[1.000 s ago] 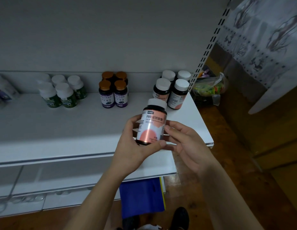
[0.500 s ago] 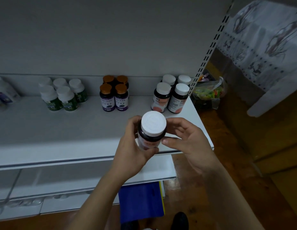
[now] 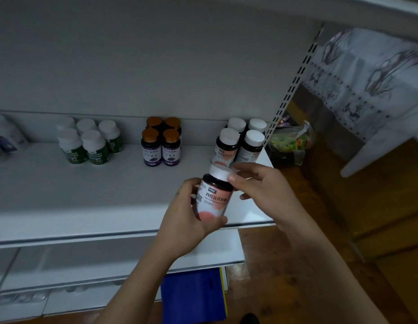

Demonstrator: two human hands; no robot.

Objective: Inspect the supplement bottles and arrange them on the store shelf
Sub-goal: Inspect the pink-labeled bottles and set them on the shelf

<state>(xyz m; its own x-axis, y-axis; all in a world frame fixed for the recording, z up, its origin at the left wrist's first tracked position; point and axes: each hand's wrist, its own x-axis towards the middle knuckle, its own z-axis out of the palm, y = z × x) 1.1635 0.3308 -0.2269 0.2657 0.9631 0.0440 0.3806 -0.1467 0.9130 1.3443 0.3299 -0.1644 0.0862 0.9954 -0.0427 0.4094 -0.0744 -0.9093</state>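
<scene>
Left hand (image 3: 188, 222): fingers and thumb are curled round the body of the pink-label bottle (image 3: 213, 201), with the thumb across its lower end. Right hand (image 3: 261, 190): thumb and fingers are closed on the bottle's white cap (image 3: 220, 172). The bottle sits between both hands, label toward the camera, tilted with the cap away from the person.

Below the hands lies the front edge of the white shelf (image 3: 86, 202). Just beyond the right hand, four matching pink-label bottles (image 3: 227, 146) stand upright in a block. Beyond the left hand stand four purple-label bottles (image 3: 161, 147) with brown caps. Farther out on the left-hand side stands a group of green-label bottles (image 3: 92, 147). Past the right hand, off the shelf end, lies a clear plastic bag (image 3: 289, 143). Under the left forearm sits a blue folder (image 3: 191, 298).
</scene>
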